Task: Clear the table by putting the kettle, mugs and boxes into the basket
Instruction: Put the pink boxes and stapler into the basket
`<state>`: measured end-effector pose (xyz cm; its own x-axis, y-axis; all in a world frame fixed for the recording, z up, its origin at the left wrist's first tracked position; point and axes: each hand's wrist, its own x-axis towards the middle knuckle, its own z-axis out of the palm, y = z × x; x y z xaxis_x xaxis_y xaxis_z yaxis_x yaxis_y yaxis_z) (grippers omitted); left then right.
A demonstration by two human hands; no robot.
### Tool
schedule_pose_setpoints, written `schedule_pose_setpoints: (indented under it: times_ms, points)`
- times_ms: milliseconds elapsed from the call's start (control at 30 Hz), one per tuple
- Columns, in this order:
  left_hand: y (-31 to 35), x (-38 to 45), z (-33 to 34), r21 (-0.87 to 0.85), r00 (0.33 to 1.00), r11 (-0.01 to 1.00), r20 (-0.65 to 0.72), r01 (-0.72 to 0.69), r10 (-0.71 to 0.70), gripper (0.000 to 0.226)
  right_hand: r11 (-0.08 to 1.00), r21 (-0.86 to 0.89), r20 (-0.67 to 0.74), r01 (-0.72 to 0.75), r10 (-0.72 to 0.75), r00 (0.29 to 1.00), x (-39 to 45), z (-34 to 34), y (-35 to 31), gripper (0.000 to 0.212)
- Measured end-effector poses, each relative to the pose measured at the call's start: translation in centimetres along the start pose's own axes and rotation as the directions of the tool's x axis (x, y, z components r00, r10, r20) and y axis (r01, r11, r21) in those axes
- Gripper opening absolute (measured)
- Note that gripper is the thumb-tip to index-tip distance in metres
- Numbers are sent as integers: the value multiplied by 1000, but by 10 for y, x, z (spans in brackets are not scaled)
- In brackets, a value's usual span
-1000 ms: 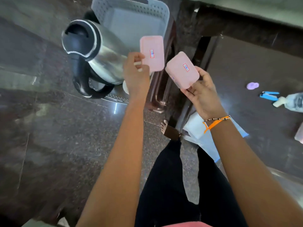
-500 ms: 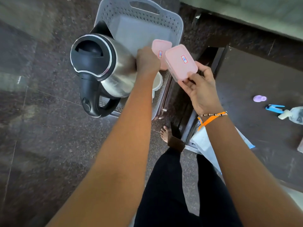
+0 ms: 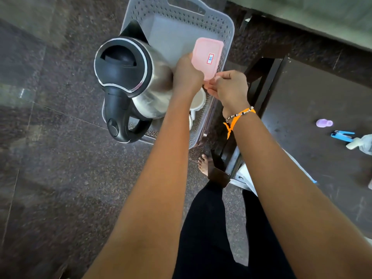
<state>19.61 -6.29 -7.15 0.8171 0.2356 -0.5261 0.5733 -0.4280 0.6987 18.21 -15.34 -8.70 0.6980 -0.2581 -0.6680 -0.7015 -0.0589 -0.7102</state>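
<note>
A light grey perforated basket (image 3: 227,31) stands on the dark stone floor. Inside it, a steel kettle (image 3: 128,77) with a black lid and handle fills the near left part, and a white mug (image 3: 198,100) sits beside it, partly under my left wrist. A pink box (image 3: 207,57) with a small label hangs over the basket's right half. My left hand (image 3: 187,76) grips its left edge. My right hand (image 3: 229,88) pinches its near corner. Only one pink box shows; a second one cannot be made out.
A dark low table (image 3: 312,101) stands right of the basket, carrying a purple object (image 3: 324,123), a blue clip (image 3: 342,135) and a white-capped bottle (image 3: 360,142). My bare foot (image 3: 205,164) is by the table leg. A pale ledge runs along the top right.
Both hands moved forward and down over the basket. The two pink boxes, held apart before, came together; now just one is seen, held by both hands.
</note>
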Motion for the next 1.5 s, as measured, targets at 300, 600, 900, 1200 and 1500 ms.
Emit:
schedule_pose_setpoints:
  times_ms: [300,600,900,1200,1500]
  points:
    - [9,-30,13,148,986,989,-165,-5,30,46,991,130,90,-23,12,996,-8,-35,9,29]
    - [16,-123,105,-84,996,995,76,-50,56,25,958,278,43,-65,55,998,-35,-150,53,24]
    - [23,-184,248,53,939,998,344,-15,-4,28,958,265,-151,-109,153,977,-41,-303,133,23]
    - [42,-231,394,218,849,975,522,-44,-78,26,922,337,-355,-191,312,881,-15,-459,214,19]
    - [52,-221,490,472,774,873,596,-124,-213,32,940,212,-602,-266,340,722,32,-540,264,38]
